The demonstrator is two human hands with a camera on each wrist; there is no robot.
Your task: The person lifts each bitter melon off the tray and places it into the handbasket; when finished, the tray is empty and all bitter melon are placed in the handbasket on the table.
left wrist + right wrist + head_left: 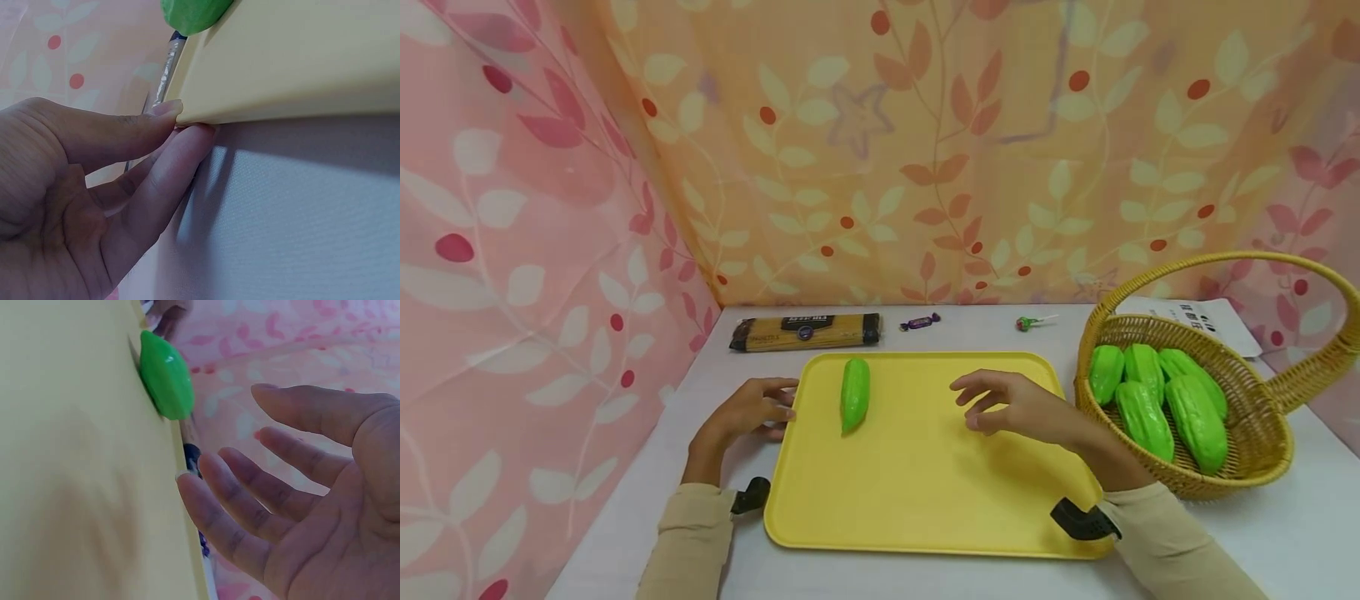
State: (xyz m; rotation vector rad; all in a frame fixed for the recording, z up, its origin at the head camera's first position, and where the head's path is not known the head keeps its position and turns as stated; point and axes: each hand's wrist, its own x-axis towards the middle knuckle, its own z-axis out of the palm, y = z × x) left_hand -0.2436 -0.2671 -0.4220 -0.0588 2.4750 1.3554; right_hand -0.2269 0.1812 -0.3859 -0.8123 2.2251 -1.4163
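Observation:
A yellow tray (925, 508) lies on the white table. My left hand (752, 410) is at its left edge, pinching the rim between thumb (119, 134) and fingers in the left wrist view. On the tray's upper left part lies one green ridged toy vegetable (854, 395), its pointed end toward me. Over the tray's right part hovers my right hand (1011, 406), empty, fingers relaxed and spread from the thumb. The right wrist view shows its bare palm (337, 544) with the green toy vegetable beyond the fingertips.
A wicker basket (1262, 442) with a tall handle stands right of the tray, holding several similar green pieces (1197, 421). Along the back lie a noodle pack (805, 332), a purple wrapped candy (920, 322), a lollipop (1026, 322) and a white printed packet (1240, 329). Patterned curtains (880, 208) enclose the table.

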